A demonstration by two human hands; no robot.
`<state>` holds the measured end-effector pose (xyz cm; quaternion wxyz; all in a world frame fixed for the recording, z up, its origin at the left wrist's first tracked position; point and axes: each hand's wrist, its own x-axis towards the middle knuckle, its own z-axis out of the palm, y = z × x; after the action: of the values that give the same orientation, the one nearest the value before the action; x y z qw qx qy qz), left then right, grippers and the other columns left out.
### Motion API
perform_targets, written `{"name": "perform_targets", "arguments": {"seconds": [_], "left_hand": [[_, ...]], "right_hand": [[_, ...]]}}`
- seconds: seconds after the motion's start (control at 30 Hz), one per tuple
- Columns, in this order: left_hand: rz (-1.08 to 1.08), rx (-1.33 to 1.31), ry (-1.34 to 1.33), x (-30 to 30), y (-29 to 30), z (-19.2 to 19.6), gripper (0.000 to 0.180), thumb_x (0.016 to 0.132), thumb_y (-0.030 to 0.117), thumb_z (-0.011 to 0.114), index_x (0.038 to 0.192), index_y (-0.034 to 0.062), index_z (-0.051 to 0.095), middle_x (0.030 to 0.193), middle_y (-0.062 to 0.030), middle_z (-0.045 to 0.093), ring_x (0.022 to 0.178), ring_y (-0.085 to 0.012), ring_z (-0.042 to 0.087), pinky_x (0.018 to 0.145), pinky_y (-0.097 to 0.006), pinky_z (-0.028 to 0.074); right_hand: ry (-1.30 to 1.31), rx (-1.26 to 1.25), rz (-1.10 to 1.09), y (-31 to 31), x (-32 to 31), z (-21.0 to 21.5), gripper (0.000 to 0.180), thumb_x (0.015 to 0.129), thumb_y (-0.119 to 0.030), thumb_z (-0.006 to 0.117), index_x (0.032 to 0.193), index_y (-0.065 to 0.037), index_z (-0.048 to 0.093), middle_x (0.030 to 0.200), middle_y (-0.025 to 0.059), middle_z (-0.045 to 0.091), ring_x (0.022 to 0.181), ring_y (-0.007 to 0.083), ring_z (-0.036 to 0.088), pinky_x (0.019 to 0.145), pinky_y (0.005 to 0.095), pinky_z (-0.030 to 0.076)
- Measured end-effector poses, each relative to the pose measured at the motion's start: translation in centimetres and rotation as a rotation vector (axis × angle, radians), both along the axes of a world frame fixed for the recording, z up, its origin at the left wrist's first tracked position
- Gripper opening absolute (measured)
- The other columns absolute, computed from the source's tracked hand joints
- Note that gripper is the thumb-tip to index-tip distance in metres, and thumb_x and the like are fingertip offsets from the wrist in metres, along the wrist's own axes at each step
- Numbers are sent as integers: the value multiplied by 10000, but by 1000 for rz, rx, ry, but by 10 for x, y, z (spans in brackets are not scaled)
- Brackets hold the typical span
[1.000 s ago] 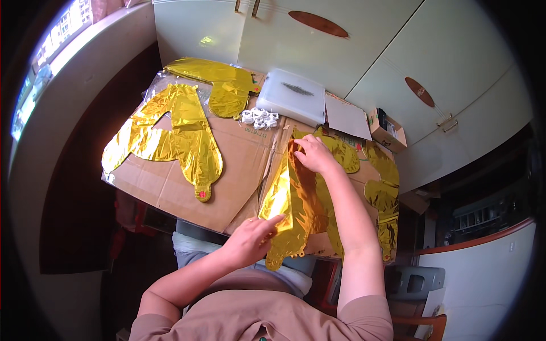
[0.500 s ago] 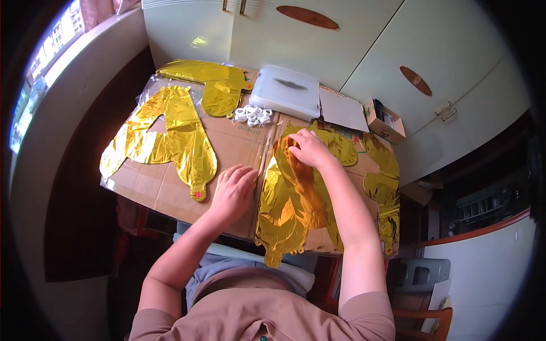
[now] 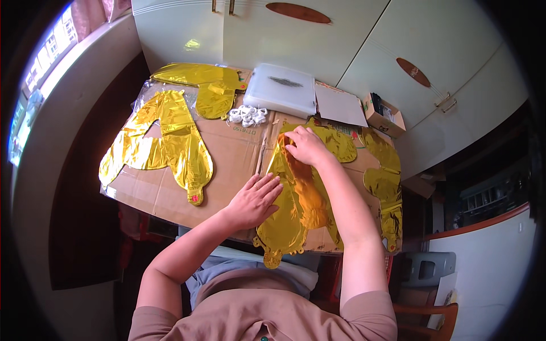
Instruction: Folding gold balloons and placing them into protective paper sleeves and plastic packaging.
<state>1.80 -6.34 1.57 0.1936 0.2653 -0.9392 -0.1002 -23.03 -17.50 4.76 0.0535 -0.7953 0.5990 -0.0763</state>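
Observation:
A flat gold foil balloon [image 3: 284, 219] lies in front of me on the cardboard, its tabbed end reaching past the near edge. My left hand [image 3: 255, 200] rests flat on its left side, fingers stretched out. At its far end, my right hand [image 3: 307, 146] has bent fingers and thumb closed on the foil; the exact fingertip contact is partly hidden. The foil below that hand reflects orange. Under and behind the right hand, another gold foil piece [image 3: 338, 148] spreads to the right.
An A-shaped gold balloon [image 3: 190, 145] and another gold balloon [image 3: 216, 101] lie at left. White string bundles [image 3: 248, 115], a translucent plastic case [image 3: 281, 91], a pale flat board [image 3: 341, 105] and a small open box [image 3: 385, 115] line the back. One more gold balloon [image 3: 382, 179] lies at right.
My left hand has moved right, from the bare cardboard onto the balloon's left side, and its fingers have flattened. The right hand stays at the far end of the balloon.

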Motion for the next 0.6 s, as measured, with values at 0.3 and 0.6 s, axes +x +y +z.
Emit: {"name": "perform_targets", "arguments": {"seconds": [0.3, 0.6], "left_hand": [[1, -65, -74, 0, 4, 2, 646, 942, 455, 582, 1456, 79, 470, 1548, -171, 387, 1458, -371, 312, 1201, -516, 212], [6, -46, -74, 1, 4, 1, 641, 951, 469, 565, 1462, 97, 466, 1551, -184, 379, 1454, -383, 314, 1192, -524, 227]], "right_hand": [[4, 11, 2, -1, 1, 3, 403, 912, -322, 642, 1273, -144, 633, 1239, 114, 592, 1180, 331, 542, 1050, 441, 440], [-98, -224, 87, 24, 16, 22, 381, 899, -298, 640, 1239, -127, 655, 1286, 117, 603, 1194, 311, 556, 1048, 450, 417]]}}
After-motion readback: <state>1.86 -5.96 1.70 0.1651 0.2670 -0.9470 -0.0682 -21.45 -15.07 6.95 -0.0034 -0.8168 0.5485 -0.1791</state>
